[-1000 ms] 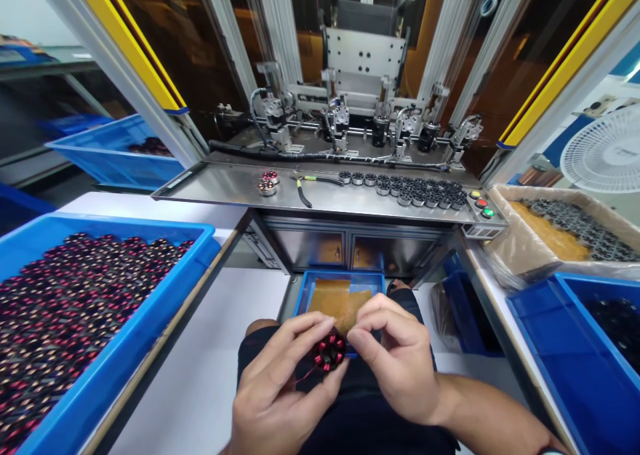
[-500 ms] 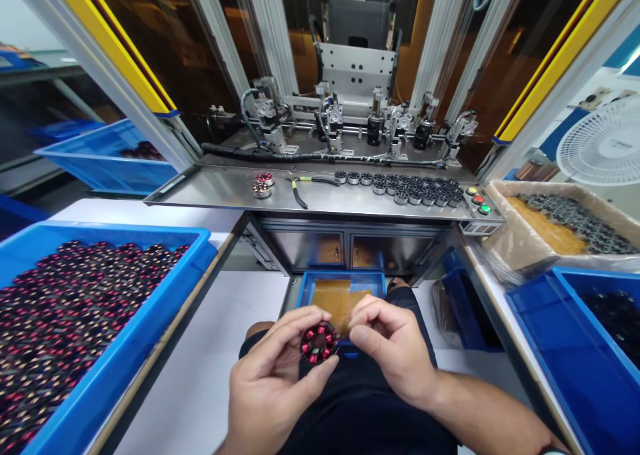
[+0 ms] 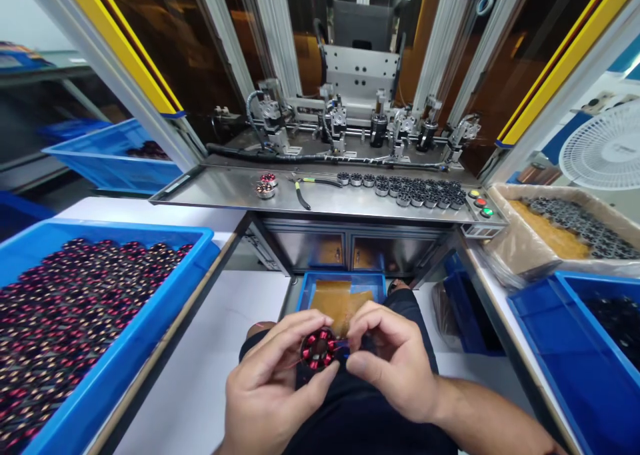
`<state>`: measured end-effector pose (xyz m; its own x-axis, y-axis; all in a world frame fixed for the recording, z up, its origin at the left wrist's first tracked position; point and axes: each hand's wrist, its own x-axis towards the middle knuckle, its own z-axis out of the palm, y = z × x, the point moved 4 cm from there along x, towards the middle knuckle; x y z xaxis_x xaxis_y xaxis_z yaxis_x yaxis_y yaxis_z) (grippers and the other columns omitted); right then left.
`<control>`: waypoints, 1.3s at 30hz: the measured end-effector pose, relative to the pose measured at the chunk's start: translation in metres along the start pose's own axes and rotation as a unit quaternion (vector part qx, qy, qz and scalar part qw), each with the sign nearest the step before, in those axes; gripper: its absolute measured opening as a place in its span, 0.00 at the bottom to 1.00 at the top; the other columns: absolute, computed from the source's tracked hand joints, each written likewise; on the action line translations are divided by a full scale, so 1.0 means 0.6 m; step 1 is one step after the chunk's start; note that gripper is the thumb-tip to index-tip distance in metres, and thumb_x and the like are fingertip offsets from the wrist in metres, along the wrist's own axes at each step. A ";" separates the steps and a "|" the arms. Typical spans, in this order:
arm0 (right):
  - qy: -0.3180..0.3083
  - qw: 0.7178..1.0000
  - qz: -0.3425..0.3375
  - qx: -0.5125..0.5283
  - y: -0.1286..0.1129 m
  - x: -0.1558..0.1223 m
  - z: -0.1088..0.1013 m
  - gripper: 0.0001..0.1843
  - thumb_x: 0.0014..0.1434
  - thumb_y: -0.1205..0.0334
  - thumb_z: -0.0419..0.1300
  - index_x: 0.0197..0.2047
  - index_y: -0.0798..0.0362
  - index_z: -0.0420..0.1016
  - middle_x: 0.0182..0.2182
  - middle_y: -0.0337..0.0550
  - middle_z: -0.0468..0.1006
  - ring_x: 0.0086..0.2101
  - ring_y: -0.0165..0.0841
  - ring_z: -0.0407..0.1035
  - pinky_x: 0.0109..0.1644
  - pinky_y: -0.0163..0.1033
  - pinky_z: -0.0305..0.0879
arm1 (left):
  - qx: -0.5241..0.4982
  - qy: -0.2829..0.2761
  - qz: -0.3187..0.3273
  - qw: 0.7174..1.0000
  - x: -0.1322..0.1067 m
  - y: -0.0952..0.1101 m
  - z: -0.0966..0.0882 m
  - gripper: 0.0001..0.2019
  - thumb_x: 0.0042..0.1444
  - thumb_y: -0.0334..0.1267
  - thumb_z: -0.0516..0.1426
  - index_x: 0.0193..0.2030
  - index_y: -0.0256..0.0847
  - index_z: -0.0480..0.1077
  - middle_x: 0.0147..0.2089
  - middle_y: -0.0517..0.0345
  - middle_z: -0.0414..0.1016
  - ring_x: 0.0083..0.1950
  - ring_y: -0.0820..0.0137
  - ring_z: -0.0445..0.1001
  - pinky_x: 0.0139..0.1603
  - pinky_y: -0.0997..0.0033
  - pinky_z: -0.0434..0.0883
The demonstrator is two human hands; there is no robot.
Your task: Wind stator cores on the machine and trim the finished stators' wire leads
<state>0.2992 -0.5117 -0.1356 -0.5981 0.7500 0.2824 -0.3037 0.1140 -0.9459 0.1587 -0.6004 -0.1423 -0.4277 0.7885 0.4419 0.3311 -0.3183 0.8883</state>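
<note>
My left hand is closed around a motor stator, a dark ring wound with shiny red wire, held between thumb and fingers above my lap. Its wound face is turned up towards me. Thin red wire ends stick out from its right side towards my right hand. That hand has its fingers curled close beside the stator, and the wire runs to its fingertips. The exact grip on so thin a wire is hard to see. Another fine wire shows near my left fingers.
On the steel ledge lie two wound stators, cutting pliers and rows of dark stators. A blue bin of wound stators stands left. At right are a lined box and another blue bin. Machine fixtures stand behind the ledge.
My right fingers have shifted slightly down and curled differently beside the stator. Red wire now shows more clearly between the stator and that hand. My left hand still holds the stator.
</note>
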 end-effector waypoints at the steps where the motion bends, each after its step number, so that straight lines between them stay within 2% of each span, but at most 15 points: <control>1: -0.011 1.000 0.003 0.009 0.001 0.001 0.003 0.12 0.54 0.57 0.71 0.33 0.54 0.75 0.29 0.39 0.72 0.31 0.30 0.67 0.37 0.36 0.64 | 0.006 -0.002 0.010 1.000 0.000 0.002 0.000 0.23 0.49 0.24 0.66 0.50 0.50 0.76 0.47 0.60 0.80 0.48 0.71 0.80 0.50 0.78 0.78; 3: -0.011 1.000 0.010 0.010 0.001 0.002 0.007 0.12 0.56 0.56 0.70 0.31 0.54 0.74 0.28 0.39 0.72 0.30 0.29 0.66 0.37 0.36 0.63 | 0.022 -0.003 0.034 0.999 -0.001 0.005 0.000 0.22 0.49 0.24 0.66 0.50 0.48 0.76 0.47 0.59 0.80 0.48 0.71 0.80 0.49 0.79 0.78; 8: 0.051 0.998 0.045 -0.002 0.004 -0.004 0.008 0.15 0.64 0.59 0.62 0.27 0.55 0.71 0.25 0.37 0.69 0.27 0.27 0.63 0.32 0.34 0.60 | 0.067 -0.004 0.084 0.994 -0.013 0.007 0.003 0.27 0.47 0.22 0.66 0.54 0.45 0.74 0.49 0.58 0.81 0.48 0.70 0.80 0.52 0.76 0.77; 11: 0.060 0.998 0.034 0.002 0.002 -0.009 0.007 0.15 0.64 0.59 0.62 0.27 0.54 0.71 0.24 0.36 0.68 0.26 0.26 0.62 0.31 0.33 0.59 | 0.046 0.009 0.080 0.996 -0.013 0.011 0.005 0.27 0.46 0.21 0.66 0.54 0.46 0.74 0.49 0.58 0.82 0.48 0.69 0.80 0.52 0.75 0.77; 14: 0.032 0.999 -0.030 -0.008 -0.003 -0.005 0.002 0.11 0.64 0.60 0.63 0.30 0.54 0.74 0.26 0.38 0.71 0.28 0.27 0.64 0.34 0.34 0.62 | -0.038 0.017 0.019 0.999 0.001 0.017 0.006 0.23 0.46 0.23 0.66 0.49 0.48 0.78 0.45 0.59 0.83 0.46 0.68 0.82 0.49 0.76 0.78; 16: -0.011 0.996 -0.090 -0.012 -0.007 0.001 -0.005 0.08 0.60 0.57 0.67 0.37 0.52 0.78 0.31 0.41 0.74 0.32 0.30 0.68 0.38 0.36 0.66 | -0.109 0.002 -0.043 0.993 0.012 0.020 0.010 0.20 0.45 0.25 0.68 0.45 0.47 0.80 0.41 0.57 0.84 0.43 0.66 0.83 0.45 0.76 0.79; 19: -0.080 0.983 -0.162 -0.026 -0.012 0.015 -0.017 0.25 0.52 0.52 0.73 0.53 0.48 0.77 0.41 0.47 0.75 0.41 0.36 0.70 0.45 0.43 0.70 | -0.210 -0.020 -0.162 0.964 0.018 0.023 0.019 0.16 0.42 0.34 0.72 0.41 0.44 0.81 0.38 0.53 0.84 0.40 0.63 0.83 0.42 0.73 0.79; 21: -0.121 0.972 -0.195 -0.044 -0.018 0.027 -0.021 0.30 0.50 0.53 0.74 0.56 0.45 0.76 0.48 0.49 0.74 0.46 0.38 0.70 0.49 0.45 0.70 | -0.265 -0.030 -0.243 0.933 0.013 0.023 0.028 0.18 0.39 0.41 0.73 0.39 0.42 0.82 0.36 0.51 0.84 0.38 0.62 0.83 0.40 0.72 0.78; 24: -0.171 0.952 -0.244 -0.064 -0.034 0.042 -0.018 0.24 0.50 0.55 0.74 0.51 0.47 0.79 0.52 0.51 0.73 0.50 0.39 0.71 0.52 0.46 0.71 | -0.315 -0.048 -0.312 0.895 0.003 0.027 0.043 0.21 0.34 0.45 0.75 0.37 0.42 0.82 0.34 0.53 0.83 0.36 0.64 0.81 0.39 0.73 0.76; 26: -0.192 0.936 -0.285 -0.078 -0.049 0.049 -0.011 0.16 0.53 0.54 0.73 0.43 0.51 0.81 0.50 0.51 0.75 0.49 0.39 0.72 0.52 0.47 0.72 | -0.323 -0.048 -0.328 0.886 0.000 0.028 0.049 0.22 0.32 0.46 0.75 0.37 0.43 0.82 0.34 0.54 0.83 0.35 0.66 0.80 0.38 0.74 0.75; 28: -0.200 0.920 -0.324 -0.094 -0.063 0.054 -0.004 0.13 0.56 0.53 0.70 0.35 0.54 0.80 0.47 0.51 0.76 0.47 0.38 0.72 0.51 0.47 0.73 | -0.319 -0.048 -0.332 0.886 0.001 0.030 0.050 0.21 0.31 0.44 0.76 0.36 0.44 0.82 0.35 0.54 0.83 0.36 0.67 0.79 0.38 0.75 0.74; 31: -0.182 0.902 -0.373 -0.121 -0.078 0.050 0.000 0.13 0.62 0.54 0.66 0.32 0.56 0.78 0.44 0.50 0.77 0.45 0.36 0.73 0.48 0.45 0.74 | -0.324 -0.063 -0.339 0.881 0.005 0.033 0.053 0.20 0.32 0.42 0.75 0.36 0.43 0.82 0.34 0.55 0.82 0.35 0.68 0.78 0.37 0.76 0.74; 35: -0.079 0.873 -0.434 -0.210 -0.089 0.025 -0.015 0.08 0.66 0.64 0.60 0.37 0.56 0.78 0.40 0.47 0.79 0.41 0.33 0.72 0.42 0.40 0.75 | -0.337 -0.058 -0.368 0.865 0.009 0.030 0.055 0.24 0.30 0.47 0.76 0.37 0.42 0.82 0.33 0.56 0.82 0.33 0.70 0.78 0.34 0.77 0.74; 37: -0.037 0.839 -0.465 -0.280 -0.093 0.008 -0.020 0.06 0.66 0.68 0.58 0.41 0.57 0.78 0.35 0.45 0.80 0.37 0.32 0.71 0.37 0.38 0.74 | -0.334 -0.051 -0.347 0.875 0.011 0.026 0.054 0.24 0.32 0.45 0.76 0.39 0.43 0.81 0.36 0.55 0.83 0.36 0.68 0.79 0.37 0.76 0.76; 39: -0.013 0.819 -0.469 -0.330 -0.093 -0.003 -0.021 0.08 0.66 0.68 0.58 0.46 0.56 0.78 0.30 0.44 0.80 0.34 0.33 0.70 0.34 0.39 0.73 | -0.307 -0.047 -0.275 0.910 0.014 0.024 0.050 0.21 0.36 0.39 0.75 0.40 0.45 0.81 0.40 0.54 0.83 0.41 0.64 0.81 0.42 0.73 0.77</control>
<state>0.3266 -0.5115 -0.0853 -0.3487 0.1173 0.9299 -0.1763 0.9662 -0.1880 0.1852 -0.5822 -0.1295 -0.3034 0.9496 -0.0786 -0.4557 -0.0722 0.8872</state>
